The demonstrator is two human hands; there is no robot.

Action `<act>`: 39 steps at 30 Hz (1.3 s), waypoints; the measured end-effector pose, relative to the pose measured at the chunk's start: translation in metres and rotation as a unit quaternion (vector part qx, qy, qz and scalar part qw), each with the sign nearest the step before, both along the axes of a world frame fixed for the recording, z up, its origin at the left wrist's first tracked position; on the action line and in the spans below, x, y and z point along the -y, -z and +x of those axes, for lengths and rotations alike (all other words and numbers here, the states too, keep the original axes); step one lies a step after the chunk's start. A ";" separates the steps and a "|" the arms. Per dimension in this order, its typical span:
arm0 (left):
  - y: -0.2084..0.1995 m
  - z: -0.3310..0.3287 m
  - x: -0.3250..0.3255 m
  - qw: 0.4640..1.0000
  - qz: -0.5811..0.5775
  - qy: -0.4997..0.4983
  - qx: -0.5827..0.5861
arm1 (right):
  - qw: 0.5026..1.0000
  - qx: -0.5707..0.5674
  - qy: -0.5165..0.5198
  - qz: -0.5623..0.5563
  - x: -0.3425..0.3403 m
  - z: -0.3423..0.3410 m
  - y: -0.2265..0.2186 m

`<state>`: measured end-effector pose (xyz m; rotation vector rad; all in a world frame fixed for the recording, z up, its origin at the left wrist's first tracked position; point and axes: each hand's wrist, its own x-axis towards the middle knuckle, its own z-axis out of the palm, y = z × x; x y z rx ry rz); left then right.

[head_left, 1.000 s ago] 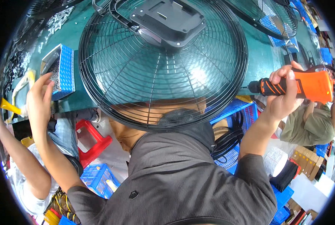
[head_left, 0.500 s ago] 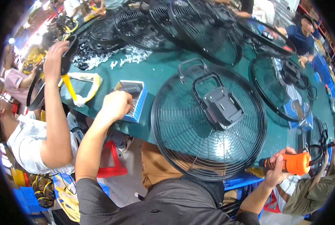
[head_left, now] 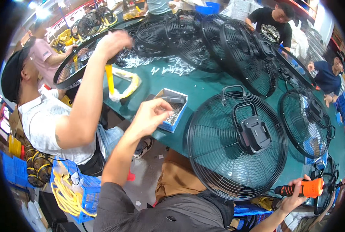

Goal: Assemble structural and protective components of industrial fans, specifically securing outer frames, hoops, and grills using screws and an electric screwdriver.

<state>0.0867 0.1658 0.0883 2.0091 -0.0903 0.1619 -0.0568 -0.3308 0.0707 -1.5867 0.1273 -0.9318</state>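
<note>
My left hand (head_left: 152,116) hovers over the near side of a small blue-and-white box (head_left: 173,124) of tiny metal screws. Its thumb and fingertips are pinched together; whatever they hold is too small to make out. On the right, my right hand (head_left: 293,195) grips an orange-and-black electric screwdriver (head_left: 311,188), held beside the table edge. Between my hands a large round black fan (head_left: 219,154) lies on the table, its wire grille up. A dark housing (head_left: 255,135) sits at the middle of the grille, and a black handle (head_left: 234,92) stands at its far rim.
More black fan cages (head_left: 242,50) lean in a heap at the back. Another fan (head_left: 304,116) lies to the right. Small clear plastic pieces (head_left: 176,67) are scattered across the green table (head_left: 157,79). A co-worker's arm (head_left: 85,104) reaches past a yellow frame (head_left: 130,87) on the left.
My left hand has risen from inside the box to a pinch above its edge. The whole view has swung left and up. My right hand still holds the screwdriver.
</note>
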 end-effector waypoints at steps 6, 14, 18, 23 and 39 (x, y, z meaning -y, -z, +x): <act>0.027 -0.080 0.061 0.845 -0.477 0.201 -0.130 | 0.975 0.147 -0.140 0.086 -0.029 -0.026 -0.039; 0.074 -0.148 0.151 0.588 -0.667 0.256 -0.379 | 0.885 0.334 -0.270 0.177 -0.105 -0.032 -0.072; 0.082 -0.155 0.158 0.562 -0.662 0.264 -0.420 | 0.861 0.266 -0.374 0.219 -0.134 -0.026 -0.059; 0.086 -0.160 0.158 0.541 -0.674 0.247 -0.439 | 0.876 0.252 -0.356 0.206 -0.147 -0.026 -0.047; 0.095 -0.172 0.157 0.578 -0.623 0.212 -0.483 | 0.884 0.273 -0.344 0.158 -0.161 -0.037 -0.029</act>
